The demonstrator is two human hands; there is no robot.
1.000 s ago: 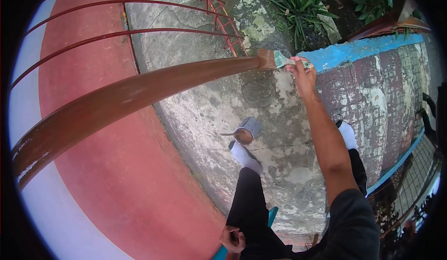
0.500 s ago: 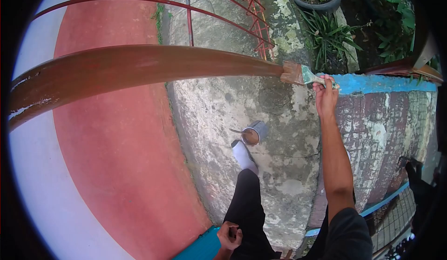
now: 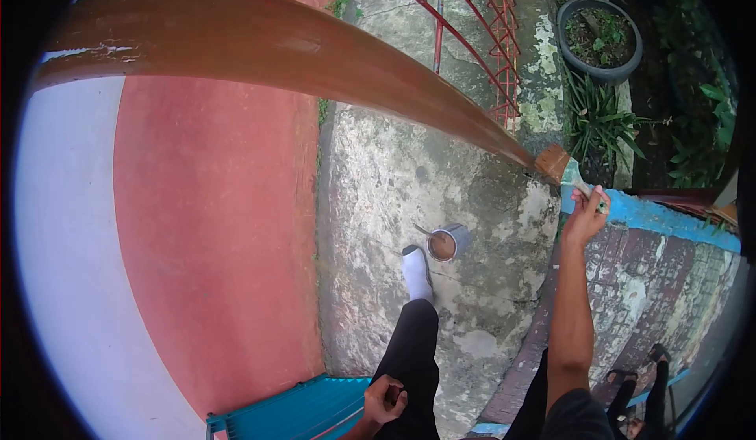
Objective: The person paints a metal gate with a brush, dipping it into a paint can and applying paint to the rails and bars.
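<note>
My right hand (image 3: 587, 213) is closed round the pale, paint-smeared handle of a wide paintbrush (image 3: 554, 164). Its brown bristles meet the far end of a long brown rail (image 3: 307, 42), which curves across the upper view. My left hand (image 3: 383, 399) rests near my thigh, its fingers curled into a loose fist in which I see nothing. On the concrete below, beside my white-socked foot (image 3: 416, 274), stands a paint can (image 3: 463, 239) of brown paint with a stick (image 3: 423, 229) leaning out of it.
Red metal bars (image 3: 504, 46) cross the top. A round planter (image 3: 564, 42) and spiky plants (image 3: 598, 117) are at upper right. A blue-topped ledge (image 3: 669, 219) runs right. Another person's sandalled feet (image 3: 660, 353) show at lower right. Teal slats (image 3: 291, 408) lie at lower left.
The view has shifted, and the rail now slants down to the right. My right hand still holds the brush at the rail's end. The other person's feet have come into clearer view.
</note>
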